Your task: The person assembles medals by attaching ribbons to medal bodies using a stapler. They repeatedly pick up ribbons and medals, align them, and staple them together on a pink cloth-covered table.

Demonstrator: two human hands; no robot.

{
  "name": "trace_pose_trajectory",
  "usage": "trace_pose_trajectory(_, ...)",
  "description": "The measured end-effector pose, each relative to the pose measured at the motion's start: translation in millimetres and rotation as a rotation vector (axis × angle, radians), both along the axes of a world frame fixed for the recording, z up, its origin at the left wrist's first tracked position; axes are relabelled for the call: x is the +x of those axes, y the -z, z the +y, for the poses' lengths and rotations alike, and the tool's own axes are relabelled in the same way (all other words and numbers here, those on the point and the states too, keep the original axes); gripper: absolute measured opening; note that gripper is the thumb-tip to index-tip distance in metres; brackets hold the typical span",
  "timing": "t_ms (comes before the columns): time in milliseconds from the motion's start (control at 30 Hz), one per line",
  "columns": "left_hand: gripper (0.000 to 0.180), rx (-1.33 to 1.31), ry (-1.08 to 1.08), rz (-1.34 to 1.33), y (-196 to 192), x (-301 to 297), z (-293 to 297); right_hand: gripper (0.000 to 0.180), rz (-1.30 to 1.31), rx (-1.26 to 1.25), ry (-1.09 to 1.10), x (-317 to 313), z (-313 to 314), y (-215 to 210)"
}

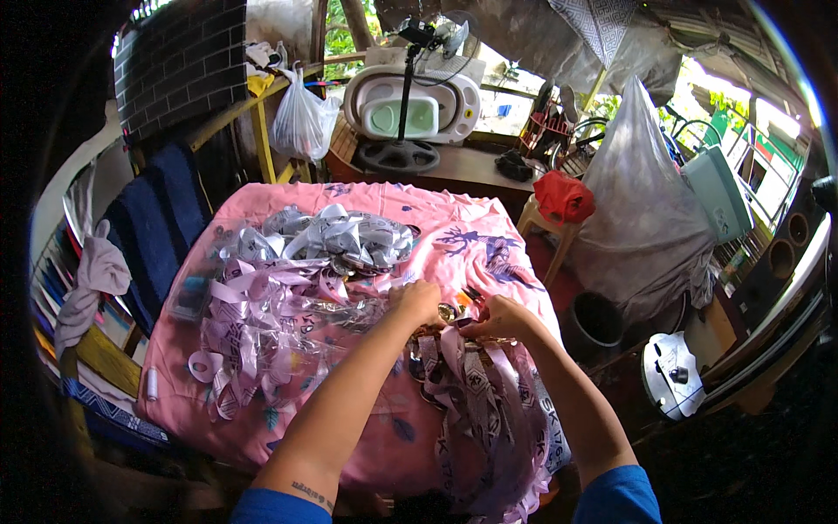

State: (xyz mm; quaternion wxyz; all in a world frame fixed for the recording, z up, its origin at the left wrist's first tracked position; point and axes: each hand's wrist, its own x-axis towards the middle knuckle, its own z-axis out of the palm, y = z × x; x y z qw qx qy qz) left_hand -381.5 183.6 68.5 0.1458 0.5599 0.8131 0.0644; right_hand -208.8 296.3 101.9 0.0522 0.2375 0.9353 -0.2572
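Observation:
Over the pink patterned cloth, my left hand (419, 303) is closed at a small gold-coloured round metal piece (447, 312), its fingertips partly hidden. Close by on the right, my right hand (502, 317) pinches the upper end of a lilac ribbon (451, 343). A dark, narrow tool-like thing with some orange shows just beyond the right fingers; its kind is unclear. Below both hands, a bundle of printed lilac ribbons (489, 393) hangs over the near table edge. Left of my left forearm lie loose lilac ribbons (249, 327), with a pile of silver-grey ribbons (340, 236) behind them.
The pink cloth (401, 437) covers the table. Clear plastic bags (340, 313) and a white thread spool (152, 384) lie on it. Beyond stand a fan (403, 105) and plastic tubs (454, 87). To the right are a stool with a red bag (563, 197) and a dark bucket (596, 318).

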Motion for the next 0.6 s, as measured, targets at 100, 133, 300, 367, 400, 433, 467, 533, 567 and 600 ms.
trace_pose_trajectory(100,0.049,-0.002,-0.124,-0.121,-1.8,-11.3,-2.6,0.047,0.124,-0.188,0.106,4.1,-4.7,-9.0)
trace_pose_trajectory(133,0.044,0.014,-0.188,-0.172,-4.5,-14.5,-3.4,0.047,0.254,-0.216,0.164,10.6,-2.7,-1.8)
trace_pose_trajectory(300,0.026,0.631,-0.131,-0.685,-50.8,-2.0,-23.2,0.035,0.472,-0.12,0.344,42.0,-4.3,-31.1)
trace_pose_trajectory(367,0.021,0.902,0.012,-0.849,-75.0,8.0,-35.9,0.021,0.847,-0.605,0.173,42.8,-30.4,-61.9)
trace_pose_trajectory(400,0.016,0.976,0.082,-0.987,-89.7,18.7,-44.3,0.015,0.947,-0.719,0.109,41.5,-45.2,-79.1)
trace_pose_trajectory(433,0.012,1.047,0.147,-1.122,-97.8,27.8,-51.0,0.016,1.021,-0.824,0.069,35.9,-62.1,-92.1)
trace_pose_trajectory(467,0.015,1.063,0.174,-1.383,-95.9,32.6,-52.3,0.018,1.058,-0.904,0.049,27.0,-75.6,-100.8)
trace_pose_trajectory(533,0.028,1.139,0.165,-1.728,-102.9,54.3,-65.3,0.022,1.15,-0.881,0.043,7.0,-95.9,-108.1)
trace_pose_trajectory(567,0.037,1.176,0.182,-1.775,-99.5,56.4,-64.6,0.023,1.201,-0.778,0.057,-1.5,-103.4,-109.4)
trace_pose_trajectory(600,0.06,1.009,0.1,-1.885,-100.2,57.1,-64.3,0.026,1.191,-0.65,0.046,-8.2,-106.4,-108.4)
